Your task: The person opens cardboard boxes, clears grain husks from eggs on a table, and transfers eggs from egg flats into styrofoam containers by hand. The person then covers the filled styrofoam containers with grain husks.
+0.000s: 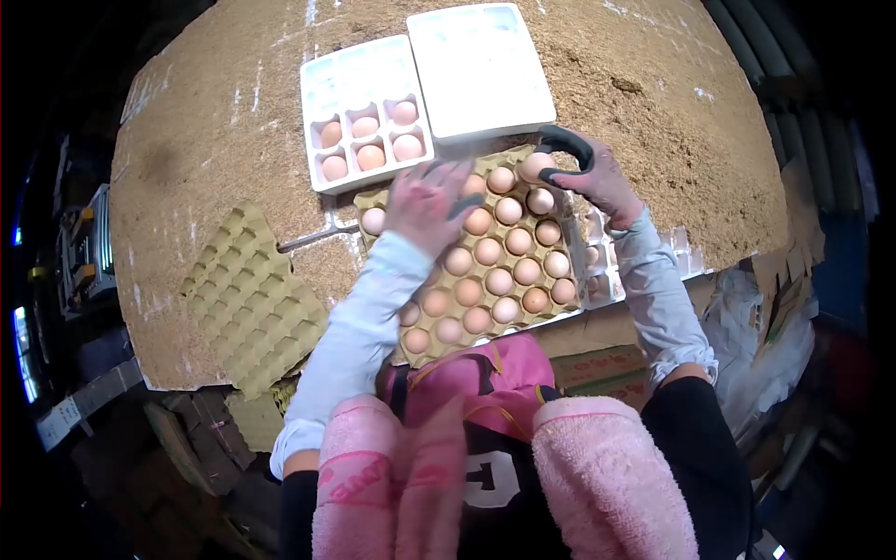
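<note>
My right hand (597,177), in a glove with dark fingertips, curves its thumb and fingers around an egg (538,168) at the far right corner of the tray. My left hand (429,201), gloved too, is over the far left part of the tray; motion smears its fingers, and I cannot make out whether it holds anything. Beneath both hands lies the pulp egg tray (369,198), with brown eggs (488,251) in many of its hollows. Beyond my left hand, a white foam box (313,149) holds several eggs in its nearer cells; glare washes out its far cells.
A second white foam piece (481,70) lies to the right of the box. An egg tray without eggs (250,299) rests at the left table edge. Clear plastic packaging (607,266) is by my right forearm. Brown granular material (224,121) covers the table.
</note>
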`<state>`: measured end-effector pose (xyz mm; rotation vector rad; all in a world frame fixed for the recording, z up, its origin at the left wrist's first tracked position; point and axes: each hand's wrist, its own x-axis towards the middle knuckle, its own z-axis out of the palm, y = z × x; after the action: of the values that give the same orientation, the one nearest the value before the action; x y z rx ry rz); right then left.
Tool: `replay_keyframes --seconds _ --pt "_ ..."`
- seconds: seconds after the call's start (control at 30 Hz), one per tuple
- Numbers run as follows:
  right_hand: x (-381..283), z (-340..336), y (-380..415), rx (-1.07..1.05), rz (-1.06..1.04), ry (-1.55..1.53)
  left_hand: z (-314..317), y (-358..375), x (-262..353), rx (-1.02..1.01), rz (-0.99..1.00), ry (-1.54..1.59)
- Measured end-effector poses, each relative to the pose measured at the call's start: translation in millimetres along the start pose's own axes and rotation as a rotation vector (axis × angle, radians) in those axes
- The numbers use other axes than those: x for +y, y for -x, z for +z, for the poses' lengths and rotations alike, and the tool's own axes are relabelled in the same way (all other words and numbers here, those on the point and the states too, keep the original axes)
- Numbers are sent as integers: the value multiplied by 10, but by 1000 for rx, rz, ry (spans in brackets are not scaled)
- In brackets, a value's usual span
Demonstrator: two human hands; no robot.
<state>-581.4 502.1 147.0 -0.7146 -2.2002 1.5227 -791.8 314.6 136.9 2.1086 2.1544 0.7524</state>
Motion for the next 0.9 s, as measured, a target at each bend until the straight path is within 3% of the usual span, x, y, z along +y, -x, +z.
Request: replay_keyframes --seconds 0.03,0.1,0.13,0.17,0.23,0.27,0.3,0.33,0.37,0.4,0.43,0.5,0.53,0.57,0.63,0.67,0.7,0.77,0.83,0.9 --pt "-25 -56 54 22 171 -402 265 -182 79 -192 -40 -304" --pt "104 -107 42 -34 226 -730 699 -322 60 -411 -84 -397" --pt "7 -53 -21 -73 249 -540 676 -338 56 -410 -58 -382" --pt "-47 40 -159 -181 205 -95 621 -296 18 -417 -38 -371" --pt "106 356 -294 -279 -327 771 374 -87 -112 -185 11 -47" --pt "163 440 -328 -391 -330 920 121 21 -107 -147 -147 425" --pt "197 444 -316 -352 -324 929 -104 144 -120 -53 -353 873" --pt "164 401 -290 -296 -251 725 -335 276 -207 9 -621 1118" --pt "95 329 -252 -240 -181 529 -413 440 -395 216 -702 1481" --pt "56 260 -194 -200 -44 230 -490 564 -490 403 -778 1540" --pt "-44 279 -154 -163 136 -238 -434 794 -838 411 -663 1301" --pt "-250 386 -216 -264 251 -513 -472 901 -979 156 -984 1085" --pt "-153 539 -303 -324 91 -267 -512 745 -907 -153 -819 720" --pt "-92 730 -397 -323 -218 221 -486 656 -864 -289 -343 60" --pt "-410 1101 -406 -350 -316 1058 -280 584 -799 -498 -303 -389" --pt "-222 1301 -425 -220 -418 1270 -211 608 -918 -610 -336 -352" --pt "-223 1379 -458 -184 -409 1296 -221 553 -986 -622 -296 -327" --pt "-204 1429 -531 -269 -365 1409 -259 533 -1017 -654 -220 -269" --pt "-372 1227 -495 -281 -389 1114 -425 523 -978 -395 -310 88" --pt "-130 1105 -329 -139 -238 656 -610 512 -818 -140 -543 880"
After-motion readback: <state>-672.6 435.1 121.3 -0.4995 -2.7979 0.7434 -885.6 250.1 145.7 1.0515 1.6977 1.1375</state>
